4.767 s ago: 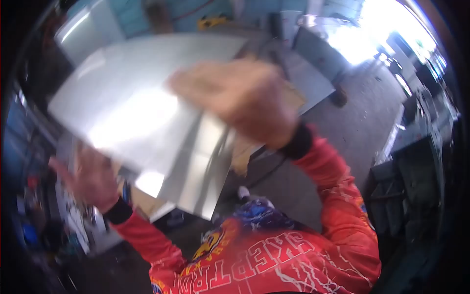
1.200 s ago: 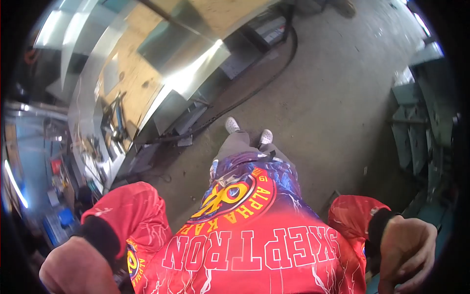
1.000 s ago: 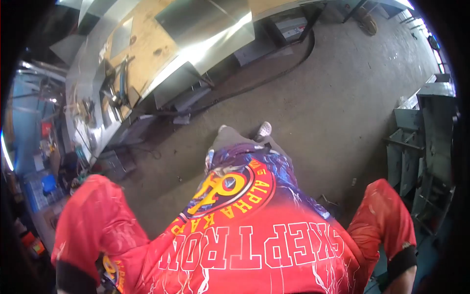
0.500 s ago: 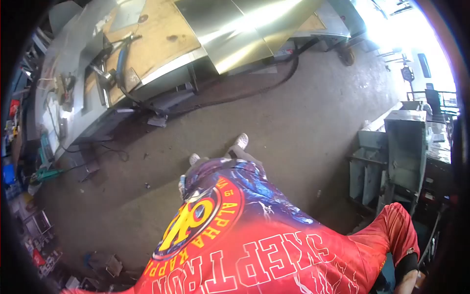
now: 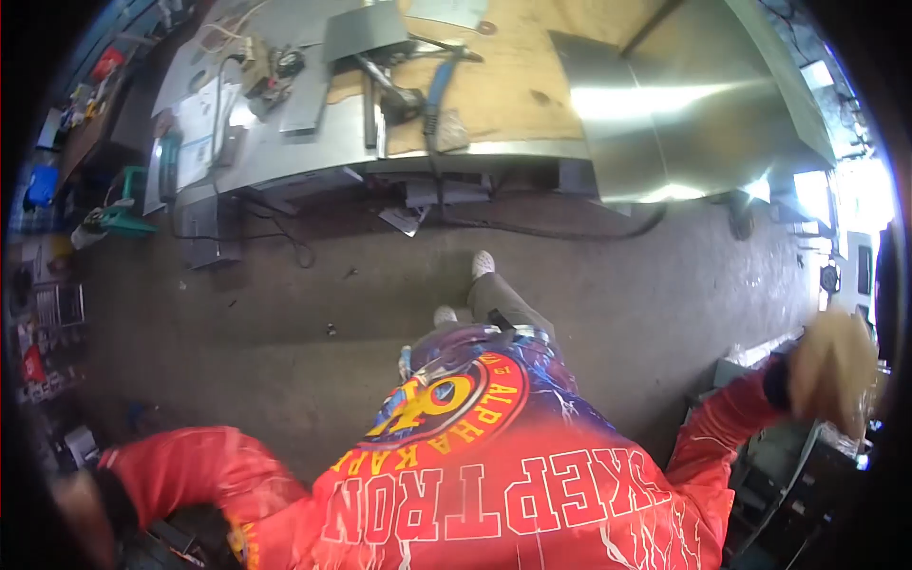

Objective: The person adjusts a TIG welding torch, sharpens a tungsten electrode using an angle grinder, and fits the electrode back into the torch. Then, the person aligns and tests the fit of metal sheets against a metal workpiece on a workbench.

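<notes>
Both arms in red sleeves are spread out to the sides. My left hand (image 5: 84, 518) is a blur at the lower left edge, its fingers not readable. On the far right, my right hand (image 5: 836, 370) is raised near the grey metal boxes, smeared by motion. Neither hand visibly touches anything. Ahead, a shiny metal sheet (image 5: 698, 123) lies over the right part of the workbench (image 5: 518, 104) and overhangs its front edge. A tool with a blue handle (image 5: 439, 84) rests on the bench, left of the sheet.
A grey plate (image 5: 366, 30), pliers-like clutter and papers (image 5: 198, 133) are on the bench's left side. A black cable (image 5: 570, 233) hangs down and runs along the floor (image 5: 380, 285). Grey metal boxes (image 5: 774, 456) stand at right; a green tool (image 5: 119, 218) is at left.
The metal sheet, earlier near my hands, now lies on the bench. The view has swung left, bringing the bench across the top. My left hand has come into view, and my right hand has risen.
</notes>
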A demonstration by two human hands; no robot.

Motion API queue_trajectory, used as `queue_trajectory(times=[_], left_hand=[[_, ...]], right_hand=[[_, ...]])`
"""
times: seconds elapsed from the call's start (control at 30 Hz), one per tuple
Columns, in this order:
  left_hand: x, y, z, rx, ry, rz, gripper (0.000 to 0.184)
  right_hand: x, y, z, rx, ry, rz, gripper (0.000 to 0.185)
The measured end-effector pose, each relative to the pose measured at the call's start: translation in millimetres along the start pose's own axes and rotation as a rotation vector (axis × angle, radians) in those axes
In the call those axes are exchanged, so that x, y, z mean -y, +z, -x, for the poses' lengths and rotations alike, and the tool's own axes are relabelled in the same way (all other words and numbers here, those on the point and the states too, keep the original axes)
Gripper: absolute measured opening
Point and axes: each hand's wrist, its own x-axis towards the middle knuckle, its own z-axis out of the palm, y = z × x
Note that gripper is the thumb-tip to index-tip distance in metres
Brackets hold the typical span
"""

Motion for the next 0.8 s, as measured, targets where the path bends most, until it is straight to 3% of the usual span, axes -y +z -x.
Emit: queue_trajectory(times=[0.03, 0.07, 0.1, 0.13, 0.17, 0.2, 0.27, 0.37, 0.4, 0.43, 0.47, 0.53, 0.6, 0.63, 0.7, 0.8], left_hand=[[31.3, -20.9, 32.9, -0.226, -0.103, 0.117, 0.022], [65.5, -37.1, 63.4, -0.456, -0.234, 0.197, 0.029], [100.1, -41.6, 86.4, -0.65, -0.372, 0.198, 0.036], [131.6, -29.9, 103.5, -0.795, -0.529, 0.159, 0.043], [154.7, -21.8, 122.1, -0.742, -0.701, -0.006, 0.038], [169.9, -14.9, 135.1, -0.78, -0.859, -0.138, 0.034], [173.5, 24.7, 158.1, -0.832, -1.013, -0.192, 0.034], [169.0, 60.7, 205.2, -1.169, -1.139, -0.055, 0.032], [168.8, 68.1, 221.7, -1.286, -1.154, -0.019, 0.031], [200.1, 43.1, 255.4, -1.345, -1.281, -0.023, 0.031], [194.6, 44.7, 263.9, -1.4, -1.348, -0.053, 0.03], [185.0, 40.5, 279.4, -1.46, -1.372, -0.052, 0.03], [195.8, 21.1, 282.0, -1.503, -1.364, -0.013, 0.03], [200.5, 8.4, 281.7, -1.474, -1.387, -0.007, 0.03], [213.3, -23.7, 276.4, -1.418, -1.433, 0.016, 0.031], [250.3, -89.9, 255.1, -1.152, -1.452, 0.094, 0.033]], right_hand=[[-38.1, -18.2, 5.5, -0.318, 0.198, -0.007, 0.031], [-78.2, -30.9, -8.3, -0.501, 0.379, -0.005, 0.035], [-116.9, -27.3, -64.2, -0.258, 0.432, 0.362, 0.034], [-154.0, -28.8, -94.1, -0.369, 0.656, 0.176, 0.036], [-194.1, -31.5, -114.4, -0.435, 0.682, 0.046, 0.042], [-227.7, -39.1, -145.9, -0.34, 0.701, -0.04, 0.045], [-288.6, -47.4, -182.7, -0.343, 0.609, -0.339, 0.065], [-382.9, -47.3, -245.0, -0.514, 0.623, -0.536, 0.081], [-415.7, -48.9, -265.6, -0.597, 0.654, -0.728, 0.085], [-506.5, -58.9, -283.6, -0.67, 0.712, -0.855, 0.086], [-532.3, -58.3, -296.3, -0.703, 0.725, -0.982, 0.088], [-538.5, -40.9, -325.4, -0.858, 0.685, -0.957, 0.078], [-534.9, -30.2, -342.9, -0.762, 0.609, -0.795, 0.063], [-534.4, -25.5, -351.5, -0.8, 0.627, -0.777, 0.049], [-548.6, -22.1, -358.2, -0.828, 0.613, -0.746, 0.046], [-543.5, -17.5, -362.9, -0.928, 0.546, -0.7, 0.04]])
